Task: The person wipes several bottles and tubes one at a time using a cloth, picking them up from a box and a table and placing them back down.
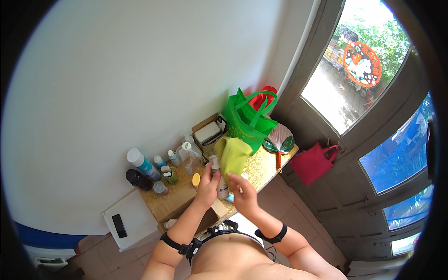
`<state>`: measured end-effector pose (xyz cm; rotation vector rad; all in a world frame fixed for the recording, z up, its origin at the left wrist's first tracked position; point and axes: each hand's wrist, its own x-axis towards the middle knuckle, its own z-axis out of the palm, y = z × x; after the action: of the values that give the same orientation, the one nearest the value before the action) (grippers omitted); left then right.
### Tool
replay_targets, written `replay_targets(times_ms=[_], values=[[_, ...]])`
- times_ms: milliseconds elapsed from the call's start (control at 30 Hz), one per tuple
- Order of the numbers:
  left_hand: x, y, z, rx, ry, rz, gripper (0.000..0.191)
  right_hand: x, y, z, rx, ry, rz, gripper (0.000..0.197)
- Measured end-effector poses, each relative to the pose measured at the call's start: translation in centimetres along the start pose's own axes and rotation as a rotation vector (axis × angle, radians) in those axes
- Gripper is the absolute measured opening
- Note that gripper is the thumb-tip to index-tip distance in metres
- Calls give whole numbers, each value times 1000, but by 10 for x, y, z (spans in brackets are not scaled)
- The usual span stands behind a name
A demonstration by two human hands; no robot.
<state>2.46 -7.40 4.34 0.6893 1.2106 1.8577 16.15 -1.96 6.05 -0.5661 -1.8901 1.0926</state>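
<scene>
My left hand is closed around a clear pump bottle with a whitish cap, held tilted above the table. My right hand pinches the lower end of a yellow-green cloth beside the bottle. The cloth hangs across in front of a green tote bag. Under my left forearm is an open cardboard box with a white-capped container inside. A round yellow lid lies left of my left hand.
Along the wall stand a spray can, a black bottle, a clear jar and a large clear bottle. Behind are a small carton and a hand fan. A pink bag hangs on the door.
</scene>
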Motion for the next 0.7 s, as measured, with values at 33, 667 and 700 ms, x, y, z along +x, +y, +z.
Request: replay_targets(times_ms=[33,667,700], values=[[3,0,-3,-2,-2,0,42,-7,3,3,-59,-27,-55,36],[1,-2,-24,-369,84,-171,33,-9,1,-6,-254,-320,-341,43],[3,1,-23,-369,87,-174,33,-12,5,-12,-230,-415,-264,43]])
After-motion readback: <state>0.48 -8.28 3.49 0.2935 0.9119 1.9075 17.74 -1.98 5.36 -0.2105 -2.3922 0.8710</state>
